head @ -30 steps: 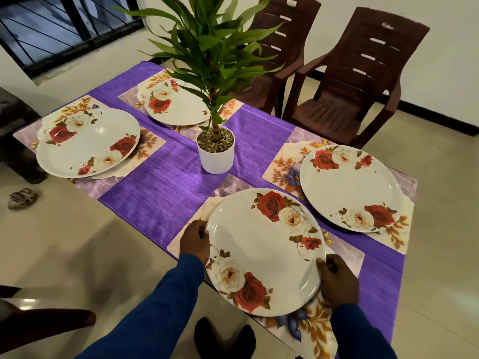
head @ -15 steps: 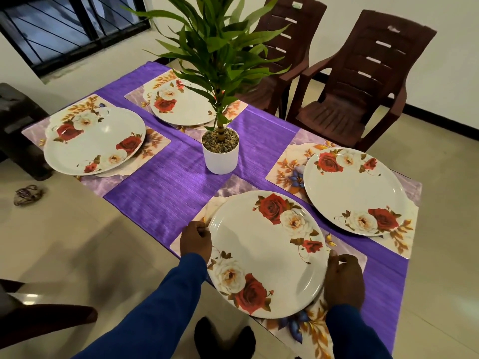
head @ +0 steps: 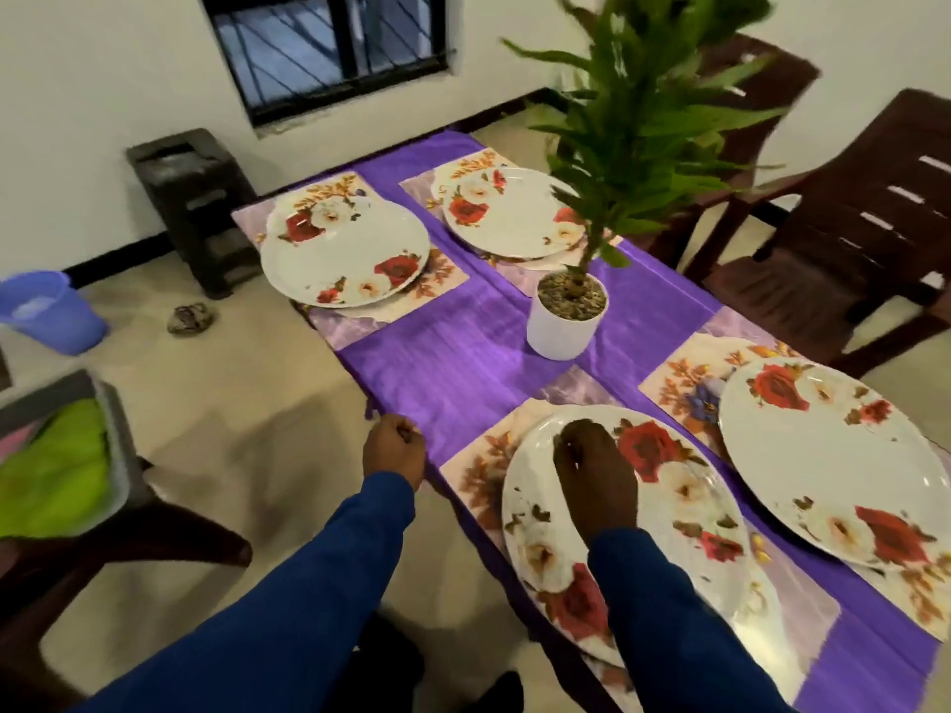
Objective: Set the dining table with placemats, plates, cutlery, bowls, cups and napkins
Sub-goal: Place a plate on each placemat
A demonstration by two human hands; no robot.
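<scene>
both hands have let go of the rim of the near round white plate with red roses (head: 669, 537), which now lies flat on its floral placemat (head: 478, 476) at about 5 o'clock from the white potted plant (head: 566, 321). a second ago the left hand (head: 393, 450) was at the plate's left edge and the right at its right edge; now the left hand floats off the purple tablecloth (head: 463, 362) edge at 9 o'clock of the plate, fingers curled into a loose fist holding nothing, while the right hand (head: 594, 470) hangs over the plate's upper left, fingers drooping together (whether the tips touch the plate i cannot tell). the view has also swung left, bringing in a blue bucket (head: 49, 311) and a tray with green cloth (head: 56, 470). all four plates sit on mats, so the plate step looks done; cutlery, bowls, cups and napkins are not yet on the table.
</scene>
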